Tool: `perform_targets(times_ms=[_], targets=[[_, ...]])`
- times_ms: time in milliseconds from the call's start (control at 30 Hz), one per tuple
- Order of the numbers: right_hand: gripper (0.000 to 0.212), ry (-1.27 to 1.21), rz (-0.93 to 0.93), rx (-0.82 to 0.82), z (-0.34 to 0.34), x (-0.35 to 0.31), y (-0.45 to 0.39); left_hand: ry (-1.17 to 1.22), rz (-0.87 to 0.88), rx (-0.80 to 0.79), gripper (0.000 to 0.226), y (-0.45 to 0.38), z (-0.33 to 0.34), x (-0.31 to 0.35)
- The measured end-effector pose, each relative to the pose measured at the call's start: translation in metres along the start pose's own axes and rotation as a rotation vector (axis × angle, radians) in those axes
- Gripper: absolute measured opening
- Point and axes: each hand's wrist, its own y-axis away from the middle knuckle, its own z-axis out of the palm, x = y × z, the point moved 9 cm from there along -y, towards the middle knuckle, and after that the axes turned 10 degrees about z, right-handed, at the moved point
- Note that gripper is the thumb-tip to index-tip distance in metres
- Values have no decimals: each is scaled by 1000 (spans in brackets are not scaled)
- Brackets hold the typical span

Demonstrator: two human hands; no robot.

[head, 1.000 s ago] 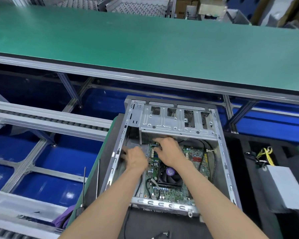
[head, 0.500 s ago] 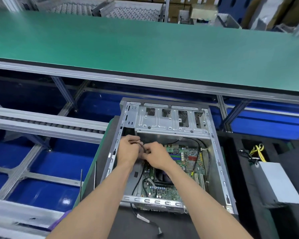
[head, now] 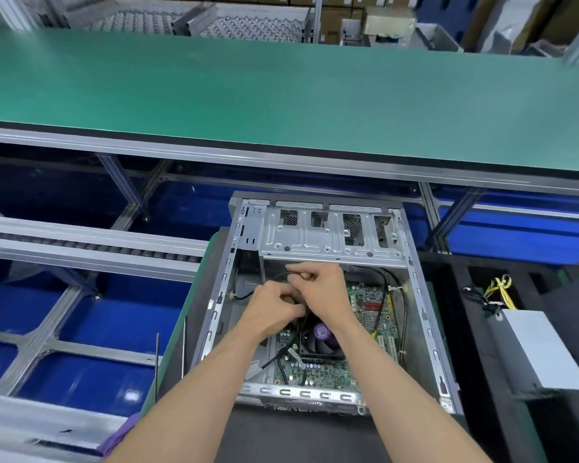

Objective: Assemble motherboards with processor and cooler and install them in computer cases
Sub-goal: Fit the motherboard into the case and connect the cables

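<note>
Black cable (head: pixel 274 277) pinched by both hands' fingers (head: pixel 298 272) (ends hidden) over motherboard (head: pixel 368 305).

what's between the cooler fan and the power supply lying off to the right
In the head view: the motherboard's right part, a black cable, the case's right wall, then black foam.

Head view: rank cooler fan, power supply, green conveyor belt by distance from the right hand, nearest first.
From the right hand:
1. Cooler fan, just below it, inside the case.
2. Power supply, off to the right, outside the case.
3. Green conveyor belt, beyond the case, farthest.
</note>
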Motion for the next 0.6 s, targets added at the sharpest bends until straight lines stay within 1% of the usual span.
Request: perform_targets(times_ms=[67,133,200,233,267,333,367,400,433,467,500,567,600], targets=[[19,-151,82,-26,1,4,-1,84,31,-77,10,1,7,5],[17,-238,115,-60,3,6,-1,146,63,-148,13,2,12,11],[17,-257,118,-103,5,6,-1,185,73,-169,13,2,11,11],[13,-282,128,-137,7,7,0,200,78,-154,14,2,8,11],[20,-314,133,-171,8,8,0,225,78,-121,15,0,5,11],[52,-369,134,-232,5,10,1,331,73,-42,19,-3,-2,9],[61,-376,125,-262,2,10,2,390,73,-11,24,-5,-4,7],[62,-368,104,-308,0,9,3,449,70,13,28,-6,-6,5],[56,-346,86,-363,-2,7,5,509,63,31,28,-6,-6,3],[47,-313,89,-410,-4,7,7,566,52,47,27,-7,-7,1],[43,-268,107,-443,-6,9,8,627,36,66,24,-8,-8,-1],[42,-121,146,-513,-3,16,14,789,-10,105,19,-10,-8,-5],[38,-57,151,-558,2,18,20,883,-36,132,17,-10,-8,-7]])
